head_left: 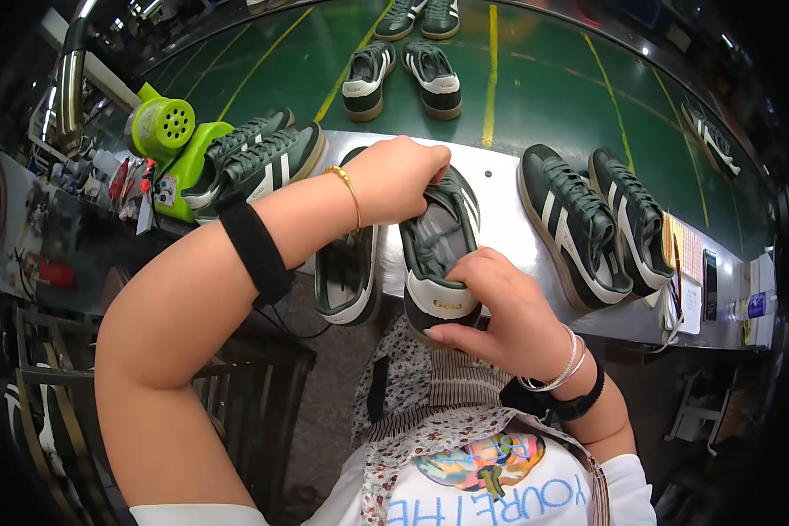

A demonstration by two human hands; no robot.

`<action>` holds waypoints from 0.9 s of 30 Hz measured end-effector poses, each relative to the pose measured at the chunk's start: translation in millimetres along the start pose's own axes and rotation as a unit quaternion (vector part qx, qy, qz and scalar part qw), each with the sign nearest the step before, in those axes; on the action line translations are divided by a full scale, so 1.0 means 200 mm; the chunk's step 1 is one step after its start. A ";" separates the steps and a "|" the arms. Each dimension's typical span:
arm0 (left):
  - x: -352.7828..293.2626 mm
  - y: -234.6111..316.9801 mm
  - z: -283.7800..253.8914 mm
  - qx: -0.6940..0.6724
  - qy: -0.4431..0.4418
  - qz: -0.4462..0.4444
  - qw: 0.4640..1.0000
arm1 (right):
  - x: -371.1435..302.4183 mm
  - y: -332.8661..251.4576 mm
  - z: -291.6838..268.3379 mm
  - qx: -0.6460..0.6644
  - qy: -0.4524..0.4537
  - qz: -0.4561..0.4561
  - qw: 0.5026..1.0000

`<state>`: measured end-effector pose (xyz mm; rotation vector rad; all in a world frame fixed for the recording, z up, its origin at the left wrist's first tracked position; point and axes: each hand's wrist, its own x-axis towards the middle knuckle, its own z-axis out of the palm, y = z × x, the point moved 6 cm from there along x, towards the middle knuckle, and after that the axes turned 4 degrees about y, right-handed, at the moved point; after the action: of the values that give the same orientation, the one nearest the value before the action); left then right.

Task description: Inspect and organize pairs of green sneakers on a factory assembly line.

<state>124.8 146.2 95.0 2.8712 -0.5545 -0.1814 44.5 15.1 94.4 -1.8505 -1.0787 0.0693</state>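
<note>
A dark green sneaker (442, 298) with white stripes and a white heel tab is tilted toward me at the near edge of the metal worktop. My right hand (508, 307) grips its heel, thumb and fingers on either side of the heel wall. Curled over the lacing and tongue is my left hand (403, 180), closed on the sneaker's upper; the fingertips are partly hidden. Green laces lie loose in the shoe's opening. Just left of it stands a matching sneaker (346, 294), partly covered by my left forearm.
Another sneaker pair (579, 232) stands to the right, near a notepad (688, 250) and a phone (709, 285). At left, sneakers (267, 171) lean by a lime-green machine (171, 131). More sneakers (368, 83) sit on the green, yellow-lined surface (535, 88) beyond.
</note>
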 end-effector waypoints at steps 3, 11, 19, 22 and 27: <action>0.01 -0.08 0.00 -0.169 0.003 0.007 0.986 | -0.03 0.00 0.00 -0.001 -0.005 -0.005 1.000; 0.01 -0.11 0.04 -0.177 -0.039 -0.004 0.983 | -0.06 0.02 0.00 0.017 0.009 -0.043 0.999; -0.31 -0.35 -0.01 -0.267 -0.048 -0.037 0.962 | -0.08 0.09 0.02 -0.119 -0.064 -0.026 0.990; -0.49 -0.38 0.04 -0.126 -0.013 0.041 0.991 | 0.03 -0.11 0.12 -0.095 -0.072 -0.118 0.986; -0.42 -0.25 0.12 0.021 0.046 0.041 0.998 | 0.09 -0.06 0.53 -0.222 -0.042 -0.149 0.963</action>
<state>60.9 218.0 66.3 2.8737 -0.6635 -0.0257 -2.4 103.5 52.4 -2.0629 -1.5170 -0.2957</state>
